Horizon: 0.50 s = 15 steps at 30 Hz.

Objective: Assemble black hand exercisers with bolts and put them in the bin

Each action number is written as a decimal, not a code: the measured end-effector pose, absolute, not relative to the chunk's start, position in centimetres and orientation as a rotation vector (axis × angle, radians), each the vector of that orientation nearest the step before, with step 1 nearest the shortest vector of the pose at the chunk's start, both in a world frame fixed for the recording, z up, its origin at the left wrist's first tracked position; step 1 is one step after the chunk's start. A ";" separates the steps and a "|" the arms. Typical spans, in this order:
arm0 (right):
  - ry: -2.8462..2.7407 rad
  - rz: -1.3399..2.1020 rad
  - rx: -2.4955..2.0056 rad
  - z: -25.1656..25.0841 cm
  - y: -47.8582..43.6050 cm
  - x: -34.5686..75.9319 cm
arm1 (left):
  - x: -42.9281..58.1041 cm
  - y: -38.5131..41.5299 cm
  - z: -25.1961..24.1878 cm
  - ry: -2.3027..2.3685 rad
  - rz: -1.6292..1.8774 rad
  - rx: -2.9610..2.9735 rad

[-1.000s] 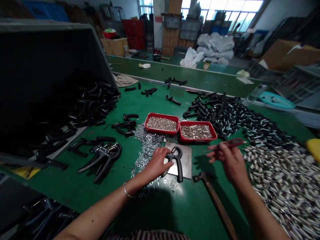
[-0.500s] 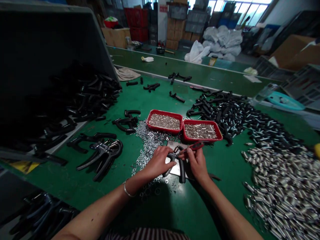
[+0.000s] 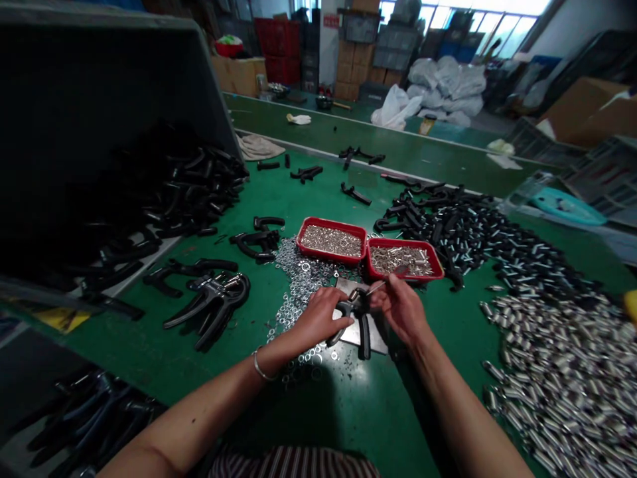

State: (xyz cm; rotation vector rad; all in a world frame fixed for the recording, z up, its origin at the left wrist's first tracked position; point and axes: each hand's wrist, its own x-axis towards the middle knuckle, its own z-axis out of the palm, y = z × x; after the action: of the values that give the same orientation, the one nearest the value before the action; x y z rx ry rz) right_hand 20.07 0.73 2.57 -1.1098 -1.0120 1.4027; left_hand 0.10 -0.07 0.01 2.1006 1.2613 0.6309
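Observation:
My left hand is closed around one handle of a black hand gripper, a V-shaped exerciser with a coil spring near its top. It rests over a flat metal plate on the green table. In my right hand is a screwdriver, its thin shaft pointing left at the top of the hand gripper; the exact tip contact is hard to see. Loose metal washers lie beside my left hand. Just beyond the plate stand two red trays, one of tiny metal parts, the other of small pins.
Metal springs are heaped at right, with black handle parts behind them. A big grey bin at left spills black handles. More hand grippers lie left of the washers. A raised ledge crosses the back.
My right hand has turned and lifted the screwdriver's handle, so the shaft now slants down to the left. My left hand keeps its hold on the hand gripper. The view has shifted slightly.

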 end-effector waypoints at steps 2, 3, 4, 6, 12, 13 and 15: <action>-0.966 1.357 -1.094 1.6 0.0 20.8 | 0.1 0.0 -0.1 1.262 0.642 2.095; -0.989 1.328 -1.114 1.0 -0.5 21.0 | 0.1 0.0 -0.1 1.268 0.640 2.088; -1.019 1.298 -1.139 0.5 -0.9 21.1 | 0.1 0.0 -0.1 1.273 0.637 2.082; -1.065 1.253 -1.178 -0.3 -1.5 21.0 | 0.1 0.0 0.0 1.270 0.630 2.081; -1.229 1.104 -1.310 -0.2 -2.2 20.2 | 0.0 0.1 -0.1 1.266 0.621 2.081; -1.296 1.030 -1.370 0.0 -2.4 20.1 | 0.0 0.1 -0.2 1.258 0.625 2.087; -1.474 0.845 -1.510 0.3 -2.5 19.6 | 0.0 0.1 -0.3 1.248 0.628 2.101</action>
State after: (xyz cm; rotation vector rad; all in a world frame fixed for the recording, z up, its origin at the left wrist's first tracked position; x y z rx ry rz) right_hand 19.60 -2.46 0.33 -1.5099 -1.4742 0.8451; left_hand 0.04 0.07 -0.28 2.1010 1.2477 0.6284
